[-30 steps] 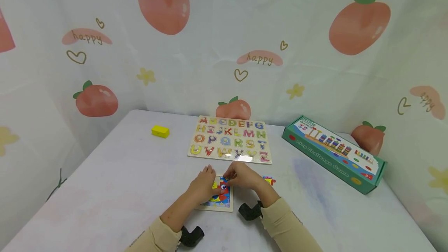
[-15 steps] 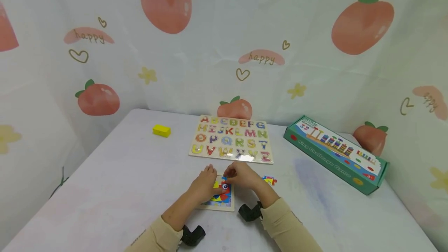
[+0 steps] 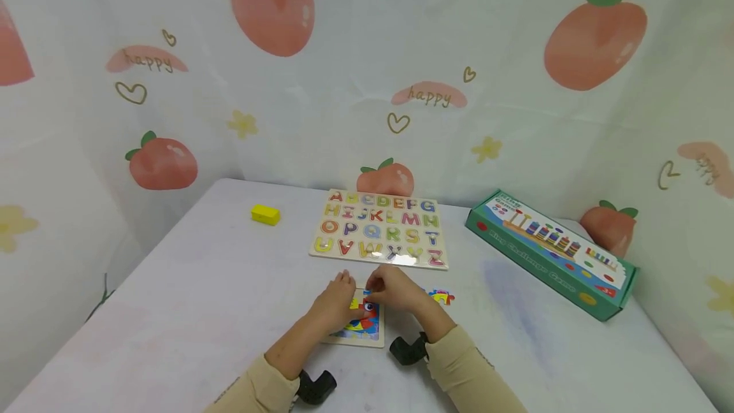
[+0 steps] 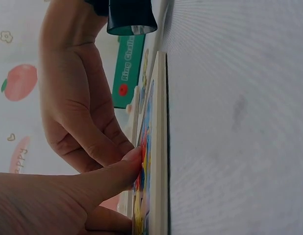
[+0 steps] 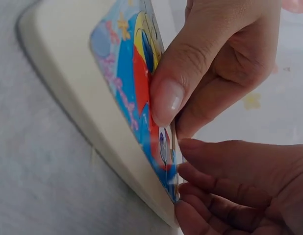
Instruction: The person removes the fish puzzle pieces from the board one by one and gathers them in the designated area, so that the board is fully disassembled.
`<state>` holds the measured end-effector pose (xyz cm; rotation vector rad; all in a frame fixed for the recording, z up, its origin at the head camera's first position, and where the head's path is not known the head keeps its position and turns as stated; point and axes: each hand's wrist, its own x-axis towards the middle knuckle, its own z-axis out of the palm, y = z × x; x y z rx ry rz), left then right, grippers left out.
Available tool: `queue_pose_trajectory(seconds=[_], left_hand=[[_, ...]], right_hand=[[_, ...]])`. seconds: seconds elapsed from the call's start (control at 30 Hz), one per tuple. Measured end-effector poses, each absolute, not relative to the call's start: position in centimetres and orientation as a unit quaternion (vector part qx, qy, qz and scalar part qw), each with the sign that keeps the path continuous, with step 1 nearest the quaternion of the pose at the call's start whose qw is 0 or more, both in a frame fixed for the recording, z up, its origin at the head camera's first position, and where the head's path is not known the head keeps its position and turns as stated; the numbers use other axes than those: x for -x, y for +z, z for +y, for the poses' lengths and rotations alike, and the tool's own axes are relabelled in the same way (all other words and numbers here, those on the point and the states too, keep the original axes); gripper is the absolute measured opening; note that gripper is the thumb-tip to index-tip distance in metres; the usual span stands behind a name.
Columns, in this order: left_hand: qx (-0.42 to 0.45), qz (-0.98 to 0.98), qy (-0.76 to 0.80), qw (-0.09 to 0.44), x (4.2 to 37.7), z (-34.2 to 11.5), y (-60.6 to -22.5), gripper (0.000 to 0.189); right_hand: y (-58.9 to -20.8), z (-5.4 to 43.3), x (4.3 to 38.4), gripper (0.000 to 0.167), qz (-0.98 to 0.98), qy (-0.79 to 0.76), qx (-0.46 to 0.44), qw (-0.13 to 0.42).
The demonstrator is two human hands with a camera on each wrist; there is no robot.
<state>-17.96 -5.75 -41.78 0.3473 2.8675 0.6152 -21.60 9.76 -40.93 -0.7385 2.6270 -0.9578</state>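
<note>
1. The right hand (image 3: 398,289) bends over the far right corner of a picture puzzle (image 3: 381,327), thumb and fingertips drawn close together and touching it there; whether a piece sits between them cannot be told.
2. The left hand (image 3: 332,308) grasps nothing visible: it lies over the left part of the puzzle, fingers stretched toward the far side, its extended thumb pressing on the picture just beside the right fingertips.
3. The puzzle lies flat on the table (image 3: 201,311) in front of the person, its pale rim showing around a blue, red and yellow picture with a round eye.
4. Loose, brightly coloured puzzle pieces (image 3: 441,297) lie on the table just beyond the right wrist, partly hidden by it.
5. Black devices sit at both wrists, one by the left sleeve (image 3: 260,387), one by the right sleeve (image 3: 473,368).
6. Beyond the hands lies an alphabet board (image 3: 360,239) with letters A to Z.
7. Farther left is a yellow block (image 3: 266,215); to the right, a green "Ring Challenge Game" box (image 3: 533,260) lies at an angle.
8. A white backdrop (image 3: 332,101) printed with red fruit, hearts and "happy" hangs behind.
</note>
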Motion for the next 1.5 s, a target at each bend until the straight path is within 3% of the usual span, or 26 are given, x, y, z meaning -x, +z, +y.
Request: queue_pose_trajectory(seconds=[0.47,0.93,1.5], left_hand=[[-0.117,0.967,0.208,0.094,17.8,-5.7,-41.5,0.073],[-0.115,0.969,0.197,0.097,17.8,-5.7,-41.5,0.074],[-0.11,0.968,0.202,0.103,17.9,-5.6,-41.7,0.076]], right_hand=[[-41.0,10.4,22.2,0.006,0.89,-0.366,0.232,0.142],[-41.5,11.4,22.7,0.011,0.843,-0.471,0.168,0.197],[-40.0,17.5,21.9,0.018,0.849,-0.481,0.14,0.172]])
